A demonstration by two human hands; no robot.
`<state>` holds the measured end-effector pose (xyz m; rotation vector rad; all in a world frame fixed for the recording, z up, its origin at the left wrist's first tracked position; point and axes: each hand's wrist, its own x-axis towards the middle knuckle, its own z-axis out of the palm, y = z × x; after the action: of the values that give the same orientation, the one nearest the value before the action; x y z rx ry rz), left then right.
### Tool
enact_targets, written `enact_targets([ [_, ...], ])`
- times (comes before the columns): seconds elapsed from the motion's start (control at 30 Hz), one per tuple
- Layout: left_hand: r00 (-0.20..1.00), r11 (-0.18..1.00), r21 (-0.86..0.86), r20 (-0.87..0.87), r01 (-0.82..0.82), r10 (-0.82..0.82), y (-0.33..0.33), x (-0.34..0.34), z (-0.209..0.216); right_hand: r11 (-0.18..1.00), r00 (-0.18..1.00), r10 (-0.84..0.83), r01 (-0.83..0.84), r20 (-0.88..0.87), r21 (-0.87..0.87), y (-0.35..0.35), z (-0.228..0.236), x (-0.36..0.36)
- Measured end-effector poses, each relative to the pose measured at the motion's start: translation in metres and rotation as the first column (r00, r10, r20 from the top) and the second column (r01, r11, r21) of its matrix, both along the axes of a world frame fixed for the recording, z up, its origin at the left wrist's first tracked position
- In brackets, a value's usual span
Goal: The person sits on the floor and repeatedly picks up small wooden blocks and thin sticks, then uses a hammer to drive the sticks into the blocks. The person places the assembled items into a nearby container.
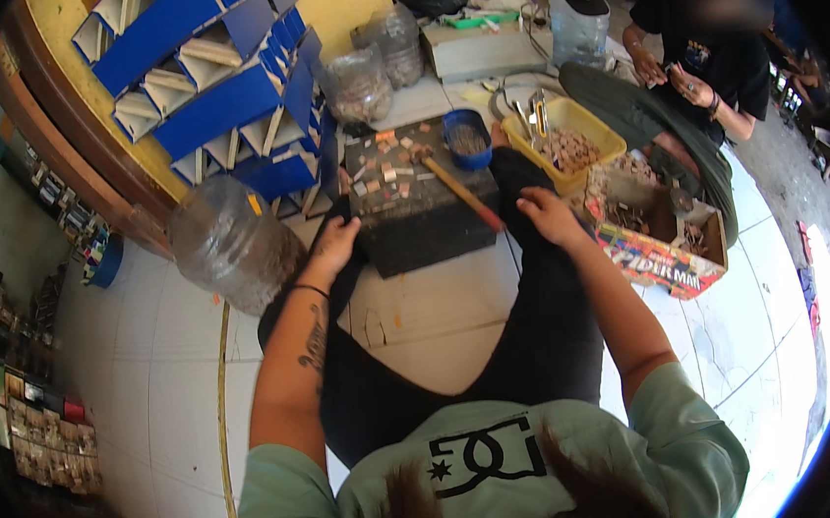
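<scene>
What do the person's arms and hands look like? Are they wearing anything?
Both arms are bare below short mint-green sleeves. The left forearm has a dark tattoo and a thin black band at the wrist. The left hand and right hand wear no gloves.
</scene>
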<state>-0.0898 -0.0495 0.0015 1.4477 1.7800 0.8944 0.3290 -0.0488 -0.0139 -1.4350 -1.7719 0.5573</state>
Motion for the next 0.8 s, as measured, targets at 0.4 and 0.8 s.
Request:
enact_targets([
  [0.4,0.952,0.961,0.023,0.145,-0.276,0.27,0.018,0.045,-0.033,0.877,0.967,-0.195,0.098,-0.163,-0.47,0.081,-0.054,-0.06],
  [0.8,0.942,0.961,0.072,0.232,-0.267,0.244,0.011,0.036,-0.04,0.824,0.968,-0.136,-0.008,-0.211,-0.567,0.042,-0.037,-0.051],
])
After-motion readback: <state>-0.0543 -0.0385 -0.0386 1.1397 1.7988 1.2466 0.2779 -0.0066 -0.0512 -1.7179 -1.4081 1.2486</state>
